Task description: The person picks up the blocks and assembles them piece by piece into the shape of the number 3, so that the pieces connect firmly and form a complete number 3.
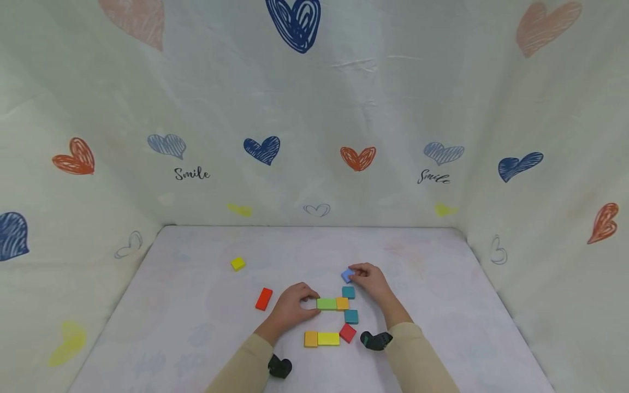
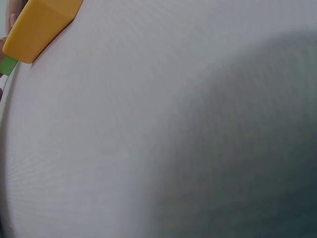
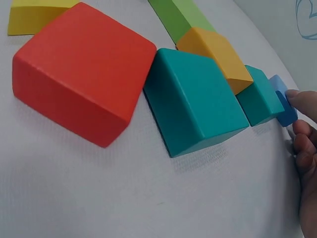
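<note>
My right hand (image 1: 372,281) pinches a small blue block (image 1: 347,275) between thumb and fingers, turned at an angle just beyond a teal block (image 1: 348,292). In the right wrist view that blue block (image 3: 285,101) sits near the teal block (image 3: 261,96). My left hand (image 1: 293,307) holds the left end of a long green block (image 1: 326,304) between thumb and fingers. An orange block (image 1: 342,304) stands against the green block's right end. Below it lies another teal block (image 1: 351,316), then a tilted red block (image 1: 348,333).
A yellow block (image 1: 328,339) and an orange block (image 1: 310,339) form the near row. Left of my left hand lies a long red block (image 1: 263,299); farther back is a small yellow block (image 1: 238,264). Heart-printed cloth (image 1: 314,180) hangs behind the white table (image 1: 187,305).
</note>
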`<action>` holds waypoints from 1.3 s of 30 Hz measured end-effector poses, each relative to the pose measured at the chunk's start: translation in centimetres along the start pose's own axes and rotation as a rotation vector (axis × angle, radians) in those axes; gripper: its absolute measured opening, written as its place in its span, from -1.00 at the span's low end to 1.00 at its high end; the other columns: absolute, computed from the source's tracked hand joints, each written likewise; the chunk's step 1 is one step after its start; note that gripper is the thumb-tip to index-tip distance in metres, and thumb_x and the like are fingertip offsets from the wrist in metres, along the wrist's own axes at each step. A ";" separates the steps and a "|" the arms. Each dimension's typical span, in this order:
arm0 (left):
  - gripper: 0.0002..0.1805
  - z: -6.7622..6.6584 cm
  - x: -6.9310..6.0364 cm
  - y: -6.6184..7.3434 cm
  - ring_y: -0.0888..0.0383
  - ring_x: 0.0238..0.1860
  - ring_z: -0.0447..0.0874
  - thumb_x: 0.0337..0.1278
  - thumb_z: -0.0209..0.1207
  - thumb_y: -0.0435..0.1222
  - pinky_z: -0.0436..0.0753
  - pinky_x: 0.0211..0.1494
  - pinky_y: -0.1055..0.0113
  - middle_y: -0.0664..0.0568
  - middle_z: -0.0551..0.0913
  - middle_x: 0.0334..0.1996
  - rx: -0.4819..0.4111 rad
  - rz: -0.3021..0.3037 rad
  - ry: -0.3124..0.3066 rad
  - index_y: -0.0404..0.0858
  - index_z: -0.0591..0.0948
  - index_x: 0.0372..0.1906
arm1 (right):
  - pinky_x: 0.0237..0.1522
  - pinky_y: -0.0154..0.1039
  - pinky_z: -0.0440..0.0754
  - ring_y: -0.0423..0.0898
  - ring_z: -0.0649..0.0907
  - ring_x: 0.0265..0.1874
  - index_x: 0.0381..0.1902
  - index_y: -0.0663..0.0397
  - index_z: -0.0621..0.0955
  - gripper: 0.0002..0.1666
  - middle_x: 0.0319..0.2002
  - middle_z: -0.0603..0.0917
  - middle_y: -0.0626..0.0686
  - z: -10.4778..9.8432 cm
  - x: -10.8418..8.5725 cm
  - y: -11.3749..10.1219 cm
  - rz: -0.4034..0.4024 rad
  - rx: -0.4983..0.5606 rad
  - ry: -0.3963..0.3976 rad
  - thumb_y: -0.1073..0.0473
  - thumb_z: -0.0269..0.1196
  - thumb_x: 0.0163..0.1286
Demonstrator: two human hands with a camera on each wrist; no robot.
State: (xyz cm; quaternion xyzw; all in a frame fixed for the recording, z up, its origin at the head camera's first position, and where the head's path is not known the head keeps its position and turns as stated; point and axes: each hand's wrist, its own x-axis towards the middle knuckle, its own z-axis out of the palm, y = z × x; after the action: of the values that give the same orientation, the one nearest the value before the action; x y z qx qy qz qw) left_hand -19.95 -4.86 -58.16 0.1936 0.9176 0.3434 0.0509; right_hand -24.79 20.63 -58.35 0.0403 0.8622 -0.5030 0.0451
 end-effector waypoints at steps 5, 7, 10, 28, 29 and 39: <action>-0.71 0.1 0.0 0.0 0.30 -0.25 0.43 -0.01 0.44 -0.11 0.57 -0.14 0.40 0.35 0.48 -0.33 0.004 -0.011 -0.003 0.03 0.70 -0.13 | -0.30 -0.24 0.46 -0.04 0.46 -0.33 -0.03 0.08 0.70 -0.70 -0.35 0.53 0.01 0.2 -0.1 0.1 -0.007 -0.007 0.021 0.21 0.38 0.26; -0.72 0.2 0.0 -0.1 0.30 -0.25 0.43 -0.01 0.43 -0.11 0.57 -0.14 0.40 0.35 0.48 -0.33 0.007 -0.013 -0.003 0.03 0.70 -0.13 | -0.30 -0.25 0.46 -0.04 0.46 -0.32 -0.04 0.06 0.70 -0.70 -0.35 0.52 0.01 0.3 -0.2 0.1 -0.004 -0.003 0.026 0.20 0.39 0.26; -0.72 0.3 0.1 -0.2 0.30 -0.25 0.44 0.00 0.43 -0.11 0.57 -0.14 0.39 0.35 0.49 -0.33 0.000 -0.016 0.002 0.03 0.70 -0.14 | -0.29 -0.25 0.46 -0.04 0.47 -0.31 -0.03 0.06 0.70 -0.70 -0.34 0.53 0.01 0.3 -0.3 0.2 -0.002 0.010 0.026 0.18 0.37 0.27; -0.75 0.4 0.2 -0.5 0.29 -0.24 0.45 0.00 0.43 -0.11 0.58 -0.13 0.37 0.36 0.50 -0.33 -0.046 -0.012 0.024 0.03 0.69 -0.17 | -0.26 -0.22 0.47 -0.05 0.47 -0.31 -0.06 0.06 0.70 -0.75 -0.34 0.53 -0.01 0.1 -0.4 0.2 -0.041 -0.001 0.010 0.22 0.35 0.29; -0.75 0.4 0.2 -0.5 0.30 -0.24 0.45 0.00 0.43 -0.11 0.57 -0.13 0.38 0.36 0.50 -0.33 -0.045 -0.013 0.024 0.03 0.69 -0.18 | -0.26 -0.22 0.46 -0.05 0.47 -0.31 -0.07 0.06 0.71 -0.75 -0.34 0.53 -0.01 0.1 -0.4 0.2 -0.041 0.004 0.007 0.21 0.35 0.28; -0.75 0.5 0.2 -0.6 0.30 -0.24 0.45 0.00 0.43 -0.10 0.58 -0.14 0.39 0.36 0.50 -0.33 -0.041 -0.022 0.021 0.03 0.69 -0.18 | -0.29 -0.20 0.43 -0.06 0.45 -0.34 -0.10 0.00 0.73 -0.75 -0.35 0.53 -0.02 0.2 -0.5 0.1 -0.048 -0.005 -0.007 0.16 0.40 0.24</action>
State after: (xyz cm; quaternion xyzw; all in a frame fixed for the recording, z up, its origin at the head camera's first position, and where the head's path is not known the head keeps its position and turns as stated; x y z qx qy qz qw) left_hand -20.19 -4.90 -58.89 0.1788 0.9129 0.3636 0.0490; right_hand -24.26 20.46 -58.50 0.0178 0.8641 -0.5017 0.0361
